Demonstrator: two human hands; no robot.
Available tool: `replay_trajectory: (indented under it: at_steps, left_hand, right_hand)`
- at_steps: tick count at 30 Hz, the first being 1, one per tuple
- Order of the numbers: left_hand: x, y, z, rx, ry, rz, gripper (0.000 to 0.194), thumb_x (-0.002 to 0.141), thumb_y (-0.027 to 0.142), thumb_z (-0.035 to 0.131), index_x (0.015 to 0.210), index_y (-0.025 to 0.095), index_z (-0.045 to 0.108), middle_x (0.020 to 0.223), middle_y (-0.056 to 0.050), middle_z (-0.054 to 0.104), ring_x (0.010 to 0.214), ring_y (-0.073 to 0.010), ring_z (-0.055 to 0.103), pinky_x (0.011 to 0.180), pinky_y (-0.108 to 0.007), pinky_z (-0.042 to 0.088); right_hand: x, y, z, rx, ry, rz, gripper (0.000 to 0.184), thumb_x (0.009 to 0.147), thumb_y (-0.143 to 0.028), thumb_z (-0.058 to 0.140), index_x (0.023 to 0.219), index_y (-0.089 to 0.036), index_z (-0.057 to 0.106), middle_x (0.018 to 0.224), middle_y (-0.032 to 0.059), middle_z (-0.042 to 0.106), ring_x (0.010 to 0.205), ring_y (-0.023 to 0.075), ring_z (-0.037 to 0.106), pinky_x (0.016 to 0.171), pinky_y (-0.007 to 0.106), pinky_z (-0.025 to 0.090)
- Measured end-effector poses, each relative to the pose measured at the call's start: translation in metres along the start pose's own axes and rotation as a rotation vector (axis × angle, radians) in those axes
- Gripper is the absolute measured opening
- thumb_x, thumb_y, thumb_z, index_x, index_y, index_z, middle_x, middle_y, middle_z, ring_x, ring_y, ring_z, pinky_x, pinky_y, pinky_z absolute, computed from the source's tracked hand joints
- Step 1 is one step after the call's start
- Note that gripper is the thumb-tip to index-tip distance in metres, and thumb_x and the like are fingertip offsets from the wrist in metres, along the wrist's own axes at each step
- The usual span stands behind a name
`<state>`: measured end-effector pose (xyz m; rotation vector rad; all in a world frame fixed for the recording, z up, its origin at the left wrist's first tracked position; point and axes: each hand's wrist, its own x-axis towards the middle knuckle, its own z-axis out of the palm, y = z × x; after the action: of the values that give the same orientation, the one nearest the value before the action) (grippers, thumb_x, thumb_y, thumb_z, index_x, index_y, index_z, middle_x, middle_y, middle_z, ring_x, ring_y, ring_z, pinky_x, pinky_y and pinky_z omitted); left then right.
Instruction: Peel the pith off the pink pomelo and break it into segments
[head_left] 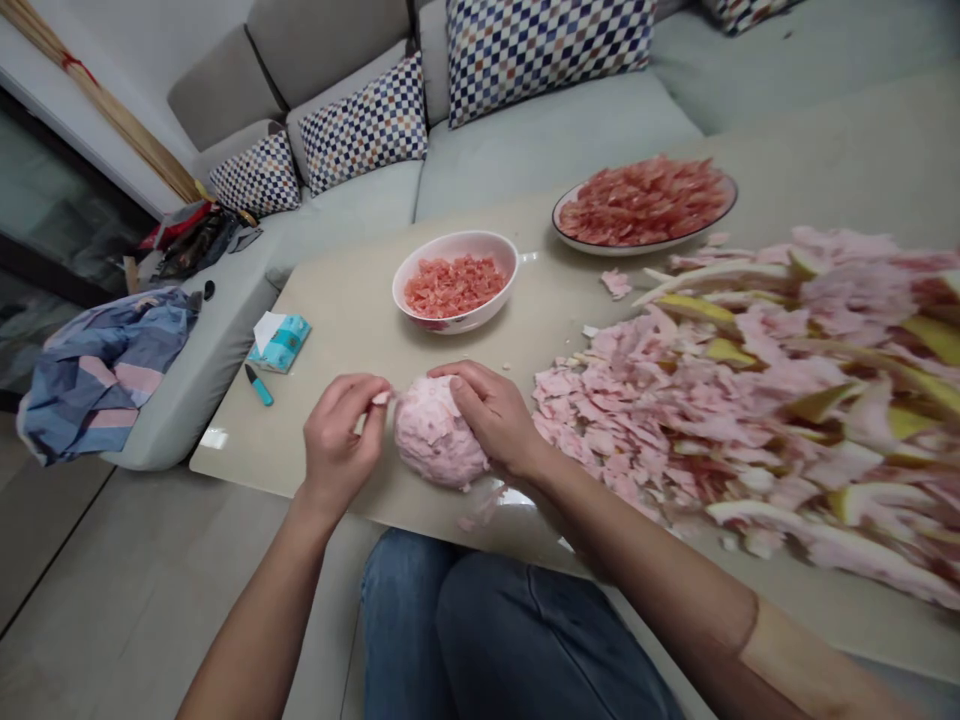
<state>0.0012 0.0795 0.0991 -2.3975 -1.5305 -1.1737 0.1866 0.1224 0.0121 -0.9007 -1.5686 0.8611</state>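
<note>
Fruit [439, 440]: pink, skinless ball; I see it between the hands, at the table [345, 290]'s near edge.
Left hand [341, 425]: pinching a small scrap [381, 398], just beside the fruit.
Right hand [487, 408]: clamped over the fruit's right side.
Peel heap [720, 420]: pink and yellow, spread rightward.
Bowl [457, 323]: red pulp [454, 285] inside.
Plate [637, 248]: I see more pulp, piled high.
Sofa [555, 140]: farthest, with checked cushions [547, 55].

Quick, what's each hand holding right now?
Left hand: closed, pinching a small pink scrap.
Right hand: curled around the side of the round pink fruit, holding it.
</note>
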Motion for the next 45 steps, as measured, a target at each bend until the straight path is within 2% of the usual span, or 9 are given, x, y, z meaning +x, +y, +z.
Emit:
replay_trajectory:
  at_steps: [4,9,12,16,18,23,29,40,45]
  left_hand:
    - [0.025,-0.010,-0.007,-0.131,0.110,-0.142,0.011,0.092,0.025,0.062,0.095,0.021,0.072,0.095,-0.002,0.067,0.073,-0.0098,0.064,0.065,-0.023,0.061]
    - [0.017,-0.005,-0.008,-0.275,-0.097,-0.232,0.017,0.090,0.020,0.062,0.102,0.022,0.074,0.099,-0.003,0.064,0.077,-0.0107,0.066,0.064,-0.023,0.061]
    - [-0.006,0.011,-0.006,-0.220,-0.136,-0.161,0.020,0.092,0.015,0.058,0.098,0.023,0.075,0.097,-0.004,0.064,0.085,-0.0124,0.066,0.070,-0.024,0.060]
    - [-0.026,0.024,-0.004,-0.107,-0.181,0.057,0.027,0.089,0.018,0.066,0.116,0.021,0.068,0.112,-0.009,0.065,0.099,-0.0171,0.066,0.084,-0.031,0.061]
    - [-0.027,0.026,-0.003,-0.014,-0.189,0.148,0.034,0.089,0.021,0.067,0.123,0.020,0.062,0.115,-0.011,0.065,0.101,-0.0191,0.066,0.089,-0.035,0.060]
    - [-0.018,0.031,-0.004,0.180,-0.198,0.257,0.024,0.093,0.015,0.060,0.116,0.018,0.061,0.106,-0.010,0.069,0.096,-0.0205,0.067,0.086,-0.036,0.060]
    - [-0.011,0.035,-0.008,0.335,-0.267,0.395,0.027,0.093,0.010,0.053,0.120,0.015,0.058,0.105,-0.014,0.069,0.095,-0.0228,0.067,0.083,-0.038,0.060]
    - [-0.022,0.011,0.009,0.223,-0.080,0.422,0.027,0.089,0.008,0.060,0.115,0.015,0.062,0.101,-0.012,0.071,0.092,-0.0207,0.067,0.082,-0.034,0.060]
    - [-0.022,0.008,0.007,-0.005,-0.112,0.255,0.022,0.092,0.009,0.055,0.107,0.019,0.067,0.099,-0.008,0.072,0.093,-0.0172,0.069,0.084,-0.031,0.059]
  right_hand:
    - [-0.003,0.000,-0.001,0.012,-0.011,0.002,0.032,0.099,-0.039,0.043,0.107,-0.022,0.070,0.109,0.0057,0.072,0.104,0.0225,0.066,0.094,0.037,0.048]
    - [-0.006,-0.008,-0.008,-0.039,-0.074,-0.007,0.035,0.102,-0.036,0.037,0.112,-0.022,0.067,0.114,0.0074,0.071,0.109,0.0217,0.064,0.098,0.038,0.047]
    - [-0.006,-0.011,-0.011,-0.060,-0.106,-0.012,0.036,0.103,-0.036,0.034,0.116,-0.021,0.064,0.116,0.0087,0.069,0.111,0.0213,0.063,0.099,0.038,0.047]
    - [-0.005,-0.011,-0.008,-0.080,-0.087,-0.011,0.036,0.103,-0.036,0.033,0.115,-0.020,0.063,0.115,0.0093,0.069,0.110,0.0210,0.062,0.100,0.038,0.047]
    - [-0.005,-0.011,-0.006,-0.094,-0.068,-0.010,0.035,0.104,-0.036,0.033,0.114,-0.021,0.062,0.114,0.0089,0.069,0.110,0.0210,0.063,0.100,0.038,0.047]
    - [-0.005,-0.011,-0.003,-0.098,-0.050,-0.007,0.035,0.104,-0.037,0.032,0.114,-0.021,0.062,0.114,0.0091,0.068,0.109,0.0209,0.062,0.099,0.038,0.047]
    - [-0.002,-0.011,-0.004,-0.089,-0.057,0.001,0.032,0.103,-0.035,0.035,0.111,-0.022,0.064,0.111,0.0078,0.069,0.108,0.0206,0.063,0.098,0.037,0.047]
    - [0.003,-0.012,-0.004,-0.124,-0.088,0.024,0.035,0.103,-0.034,0.034,0.111,-0.020,0.065,0.112,0.0087,0.070,0.109,0.0214,0.063,0.098,0.038,0.048]
    - [-0.007,-0.021,-0.017,-0.236,-0.078,-0.076,0.033,0.102,-0.034,0.039,0.124,-0.023,0.061,0.125,0.0102,0.066,0.118,0.0231,0.061,0.103,0.044,0.047]
